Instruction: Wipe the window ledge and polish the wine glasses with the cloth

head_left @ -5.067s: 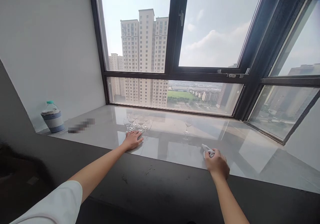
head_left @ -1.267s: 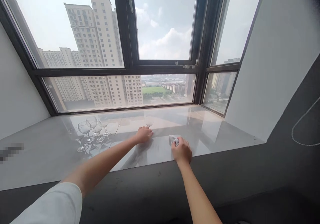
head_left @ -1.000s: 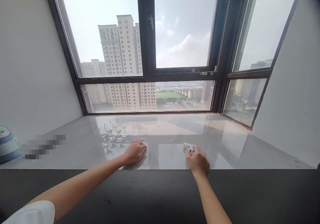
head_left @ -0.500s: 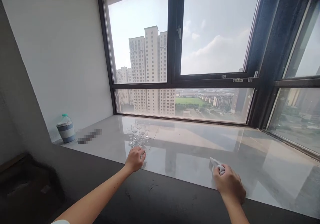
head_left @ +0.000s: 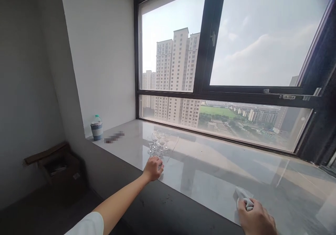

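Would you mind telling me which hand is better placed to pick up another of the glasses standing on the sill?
Left, probably. The left hand rests right in front of the cluster of glasses, while the right hand is far along the sill and is closed around a cloth.

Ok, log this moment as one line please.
left hand: closed on a wine glass beside glass cluster | right hand: gripping white cloth on sill | bottle far left
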{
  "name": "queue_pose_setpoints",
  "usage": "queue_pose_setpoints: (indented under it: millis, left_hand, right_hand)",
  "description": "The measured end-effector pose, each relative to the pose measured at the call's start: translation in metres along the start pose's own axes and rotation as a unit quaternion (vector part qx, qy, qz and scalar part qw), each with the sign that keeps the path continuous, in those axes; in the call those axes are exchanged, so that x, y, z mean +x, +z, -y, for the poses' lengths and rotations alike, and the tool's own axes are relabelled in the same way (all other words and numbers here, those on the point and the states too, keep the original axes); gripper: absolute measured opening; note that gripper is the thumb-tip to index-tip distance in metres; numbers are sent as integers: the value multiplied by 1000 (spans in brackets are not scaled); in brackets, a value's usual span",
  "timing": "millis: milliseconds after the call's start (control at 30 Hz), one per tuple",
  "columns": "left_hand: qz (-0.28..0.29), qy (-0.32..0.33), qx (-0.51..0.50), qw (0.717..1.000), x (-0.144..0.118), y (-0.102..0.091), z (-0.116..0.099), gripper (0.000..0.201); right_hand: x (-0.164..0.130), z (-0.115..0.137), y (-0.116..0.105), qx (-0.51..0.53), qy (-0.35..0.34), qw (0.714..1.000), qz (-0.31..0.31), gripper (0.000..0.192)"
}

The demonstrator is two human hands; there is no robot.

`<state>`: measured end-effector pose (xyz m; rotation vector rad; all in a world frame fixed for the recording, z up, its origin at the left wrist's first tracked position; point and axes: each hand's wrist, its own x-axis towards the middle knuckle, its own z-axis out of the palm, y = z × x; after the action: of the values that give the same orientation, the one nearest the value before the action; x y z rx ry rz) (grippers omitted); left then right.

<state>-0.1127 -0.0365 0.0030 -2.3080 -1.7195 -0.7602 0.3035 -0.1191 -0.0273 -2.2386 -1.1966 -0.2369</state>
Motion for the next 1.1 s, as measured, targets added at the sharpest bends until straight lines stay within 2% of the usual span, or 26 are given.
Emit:
queue_pose_setpoints:
  millis: [200,333,633,900,1100]
  left_hand:
    - [19,-11,-17,1000,-1,-6,-1,23]
    - [11,-5,-24,1000,-2,-3,3,21]
    - [13,1,-21,1000,1,-1,5,21]
    - [25,17,-18,999,6,-2,10,24]
    - [27,6,-19,999,5,-4,6,26]
  right_hand:
    - [-1,2,-5,7,-11,1000,17,40]
    - [-3,6,-7,-9,-14,1000,11,40]
    - [1,5,9,-20,-9,1000,-10,39]
    - [-2,19,-1,-25,-13,1000,-3,32]
    - [-3,14,5,-14,-23,1000,-10,36]
